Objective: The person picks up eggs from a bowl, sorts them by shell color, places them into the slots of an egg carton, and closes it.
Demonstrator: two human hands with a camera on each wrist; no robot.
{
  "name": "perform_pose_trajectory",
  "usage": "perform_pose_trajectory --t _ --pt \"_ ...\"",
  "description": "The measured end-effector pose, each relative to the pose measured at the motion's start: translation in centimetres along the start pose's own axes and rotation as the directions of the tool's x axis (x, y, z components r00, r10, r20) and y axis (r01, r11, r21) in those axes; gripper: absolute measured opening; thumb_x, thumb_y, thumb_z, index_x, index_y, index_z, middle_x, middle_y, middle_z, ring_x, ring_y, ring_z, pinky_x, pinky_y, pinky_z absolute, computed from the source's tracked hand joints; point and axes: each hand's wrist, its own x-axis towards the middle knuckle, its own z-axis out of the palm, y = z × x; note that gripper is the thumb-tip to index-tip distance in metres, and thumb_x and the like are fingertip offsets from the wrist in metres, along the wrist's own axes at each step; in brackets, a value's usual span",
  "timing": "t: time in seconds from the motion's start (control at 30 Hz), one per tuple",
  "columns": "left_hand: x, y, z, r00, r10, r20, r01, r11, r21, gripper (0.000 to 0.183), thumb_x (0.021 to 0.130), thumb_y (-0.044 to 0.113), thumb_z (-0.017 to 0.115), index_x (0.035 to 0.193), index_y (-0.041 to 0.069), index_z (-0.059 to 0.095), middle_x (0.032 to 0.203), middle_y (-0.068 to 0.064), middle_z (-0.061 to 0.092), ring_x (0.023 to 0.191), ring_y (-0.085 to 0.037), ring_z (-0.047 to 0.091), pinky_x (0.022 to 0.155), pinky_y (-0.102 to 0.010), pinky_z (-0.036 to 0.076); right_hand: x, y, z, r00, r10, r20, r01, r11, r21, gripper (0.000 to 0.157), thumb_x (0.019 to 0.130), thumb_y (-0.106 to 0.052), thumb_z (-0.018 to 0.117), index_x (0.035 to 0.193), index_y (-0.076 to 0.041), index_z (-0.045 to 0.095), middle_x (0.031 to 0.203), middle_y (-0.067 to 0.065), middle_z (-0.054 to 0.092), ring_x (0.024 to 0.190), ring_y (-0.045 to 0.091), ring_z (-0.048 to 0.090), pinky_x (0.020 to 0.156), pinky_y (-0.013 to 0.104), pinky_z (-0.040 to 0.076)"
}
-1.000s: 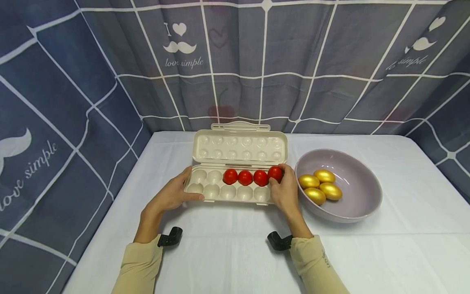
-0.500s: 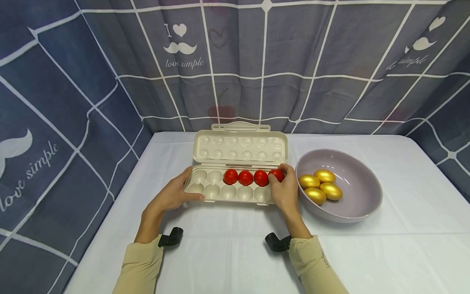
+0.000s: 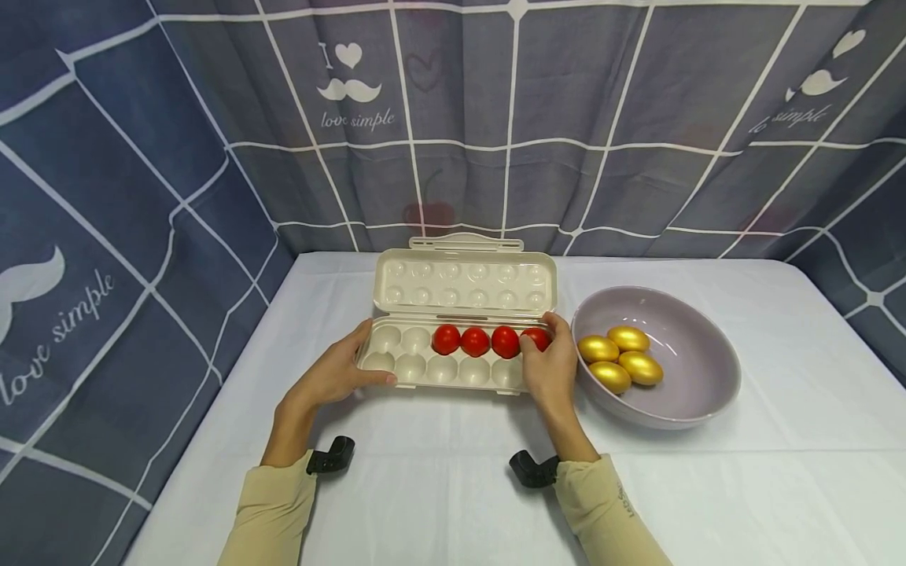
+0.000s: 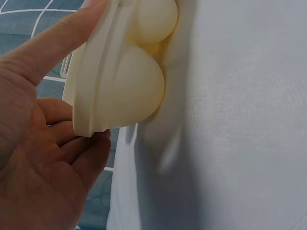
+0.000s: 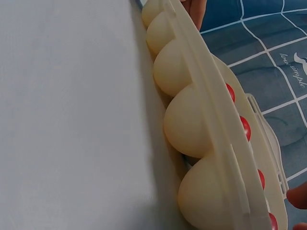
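A cream plastic egg box (image 3: 442, 369) lies with its lid (image 3: 463, 283) raised at the back. My left hand (image 3: 333, 373) grips its left end, the thumb along the front corner and the fingers behind; in the left wrist view the fingers (image 4: 88, 153) curl under the rim. Three red eggs (image 3: 475, 342) stand in the back row. At that row's right end, my right hand (image 3: 548, 362) pinches another red egg (image 3: 539, 338) down in its cup, partly hiding it. Only a bit of the right hand's fingers (image 5: 298, 196) shows in the right wrist view.
To the right, close beside my right hand, stands a mauve bowl (image 3: 697, 377) with several golden eggs (image 3: 640, 368) at its left side. White cloth (image 3: 439, 503) covers the table. A dark checked curtain (image 3: 467, 181) hangs behind it.
My right hand has lowered the red egg into the right end cup of the back row. The left hand has kept its grip on the egg box.
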Motion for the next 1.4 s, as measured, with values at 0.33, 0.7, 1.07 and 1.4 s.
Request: perform_pose_trajectory --t 0.33,0.7,1.07,1.4 --pt "-0.07 0.25 0.0 1.0 -0.018 -0.005 0.018 1.0 0.023 0.105 0.077 0.022 0.087 0.156 0.001 0.021 0.153 -0.017 0.035 0.138 -0.032 0.033 0.113 -0.053 0.021 -0.51 -0.3 -0.11 0.997 -0.004 0.073 0.016 0.986 -0.165 0.054 0.088 -0.001 0.062 0.139 0.007 0.045 0.134 0.024 0.051 0.123 0.037 0.048 0.107 0.046 0.035" --pt "-0.06 0.3 -0.06 1.0 -0.023 -0.005 0.023 0.999 0.031 0.105 0.077 0.025 0.087 0.155 0.002 0.023 0.152 -0.016 0.038 0.136 -0.031 0.035 0.112 -0.053 0.022 -0.04 -0.21 -0.26 1.0 -0.017 0.02 0.017 1.0 -0.002 0.049 0.086 0.008 0.061 0.134 0.013 0.048 0.132 0.027 0.054 0.123 0.038 0.051 0.108 0.042 0.037" --pt "0.0 0.12 0.03 1.0 -0.016 -0.002 0.016 0.999 0.029 0.103 0.078 0.023 0.086 0.155 0.002 0.023 0.151 -0.016 0.038 0.135 -0.031 0.036 0.112 -0.053 0.023 -0.09 -0.24 -0.02 0.997 -0.077 -0.001 0.075 0.972 0.221 0.039 0.089 0.01 0.058 0.128 0.014 0.052 0.129 0.028 0.056 0.128 0.034 0.049 0.11 0.041 0.035" --pt "0.02 0.18 -0.02 1.0 -0.021 -0.001 0.021 1.0 0.02 0.1 0.077 0.022 0.087 0.155 0.006 0.026 0.145 -0.015 0.045 0.128 -0.031 0.042 0.108 -0.052 0.028 -0.09 -0.25 -0.08 0.992 -0.12 0.048 0.12 0.993 0.006 0.034 0.089 0.003 0.061 0.122 0.011 0.058 0.123 0.024 0.061 0.115 0.034 0.057 0.103 0.041 0.041"
